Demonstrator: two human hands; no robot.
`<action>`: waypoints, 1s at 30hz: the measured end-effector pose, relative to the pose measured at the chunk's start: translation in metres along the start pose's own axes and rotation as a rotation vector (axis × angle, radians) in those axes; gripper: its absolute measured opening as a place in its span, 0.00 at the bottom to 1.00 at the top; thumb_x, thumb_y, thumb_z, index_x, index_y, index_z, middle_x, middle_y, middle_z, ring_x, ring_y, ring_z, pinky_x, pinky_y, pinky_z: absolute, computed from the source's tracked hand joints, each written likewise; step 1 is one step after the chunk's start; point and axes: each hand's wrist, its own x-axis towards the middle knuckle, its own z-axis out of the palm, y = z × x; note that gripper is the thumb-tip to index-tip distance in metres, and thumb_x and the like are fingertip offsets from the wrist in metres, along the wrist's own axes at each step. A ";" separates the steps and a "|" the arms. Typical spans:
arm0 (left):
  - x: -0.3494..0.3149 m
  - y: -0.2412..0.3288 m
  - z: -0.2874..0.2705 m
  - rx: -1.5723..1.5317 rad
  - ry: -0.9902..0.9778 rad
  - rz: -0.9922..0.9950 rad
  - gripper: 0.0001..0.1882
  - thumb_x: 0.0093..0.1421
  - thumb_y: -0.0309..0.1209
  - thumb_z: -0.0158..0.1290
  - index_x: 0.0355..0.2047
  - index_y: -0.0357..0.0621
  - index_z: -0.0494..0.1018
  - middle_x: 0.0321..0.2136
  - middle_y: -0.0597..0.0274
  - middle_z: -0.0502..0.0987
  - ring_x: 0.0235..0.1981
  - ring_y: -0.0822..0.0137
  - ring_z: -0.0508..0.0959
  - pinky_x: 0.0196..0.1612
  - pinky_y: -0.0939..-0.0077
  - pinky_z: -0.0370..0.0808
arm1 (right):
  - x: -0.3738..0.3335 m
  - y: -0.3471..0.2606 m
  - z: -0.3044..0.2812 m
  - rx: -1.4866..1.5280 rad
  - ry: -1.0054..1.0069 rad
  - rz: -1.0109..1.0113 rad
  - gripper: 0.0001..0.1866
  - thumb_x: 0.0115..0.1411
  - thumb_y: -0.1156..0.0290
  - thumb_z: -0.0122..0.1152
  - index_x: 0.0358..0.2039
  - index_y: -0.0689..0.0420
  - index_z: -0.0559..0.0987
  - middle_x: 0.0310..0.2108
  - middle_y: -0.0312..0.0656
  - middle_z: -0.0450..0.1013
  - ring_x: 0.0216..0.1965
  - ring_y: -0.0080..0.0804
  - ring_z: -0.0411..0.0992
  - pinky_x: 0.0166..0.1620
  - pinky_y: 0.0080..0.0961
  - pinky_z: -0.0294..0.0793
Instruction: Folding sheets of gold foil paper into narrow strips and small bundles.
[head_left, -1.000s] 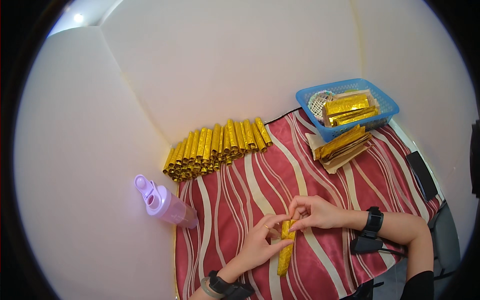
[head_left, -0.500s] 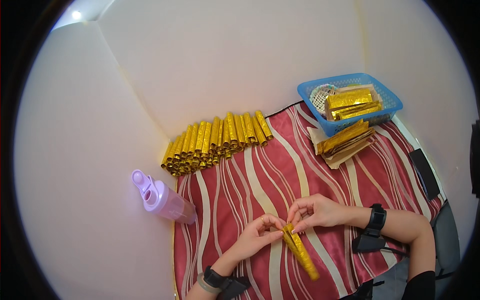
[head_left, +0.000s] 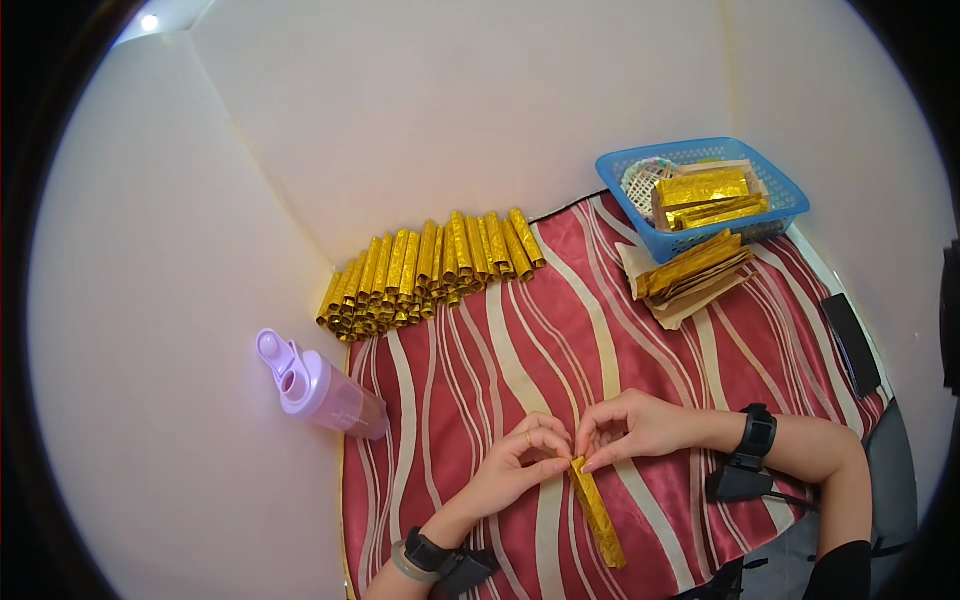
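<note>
A narrow roll of gold foil paper points down toward the near edge of the table, its far end pinched between both my hands. My left hand grips the left side of that end with thumb and fingertips. From the other side, my right hand pinches the same end between thumb and forefinger. Several finished-looking gold paper rolls lie stacked side by side at the far left of the table. A pile of folded gold and brown paper sheets rests at the far right.
A blue plastic basket with gold paper packs and a small woven basket stands at the back right. On the left is a lilac shaker bottle. A black phone-like slab lies along the right edge. Striped red cloth covers the table.
The gold roll looks narrower and flatter, and the open slit along its top end no longer shows. Its near end has swung slightly left. Both hands still pinch the far end.
</note>
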 end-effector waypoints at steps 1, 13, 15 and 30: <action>0.000 0.000 0.000 -0.009 -0.010 -0.013 0.03 0.60 0.26 0.56 0.34 0.41 0.75 0.44 0.65 0.68 0.48 0.72 0.68 0.55 0.75 0.63 | 0.000 0.000 0.000 0.018 0.015 0.009 0.08 0.60 0.75 0.63 0.40 0.61 0.77 0.34 0.34 0.76 0.37 0.16 0.73 0.42 0.15 0.73; -0.002 -0.004 -0.002 -0.206 -0.118 0.013 0.05 0.60 0.32 0.57 0.34 0.44 0.76 0.45 0.64 0.67 0.49 0.69 0.67 0.57 0.71 0.60 | -0.001 -0.006 0.001 0.131 -0.011 0.074 0.06 0.61 0.74 0.62 0.37 0.62 0.79 0.31 0.35 0.76 0.34 0.18 0.73 0.40 0.15 0.73; -0.002 -0.003 -0.002 -0.191 -0.140 0.014 0.04 0.61 0.30 0.56 0.34 0.44 0.75 0.45 0.66 0.67 0.49 0.71 0.67 0.57 0.72 0.60 | -0.001 -0.006 0.001 0.130 -0.009 0.092 0.06 0.61 0.74 0.62 0.37 0.63 0.79 0.30 0.35 0.76 0.34 0.18 0.73 0.40 0.15 0.73; -0.001 0.001 0.000 -0.028 -0.129 -0.008 0.03 0.59 0.28 0.55 0.31 0.43 0.73 0.42 0.66 0.66 0.47 0.70 0.65 0.55 0.72 0.58 | -0.001 -0.006 0.000 0.103 -0.034 0.123 0.07 0.61 0.73 0.62 0.36 0.63 0.80 0.29 0.35 0.76 0.32 0.17 0.73 0.36 0.15 0.73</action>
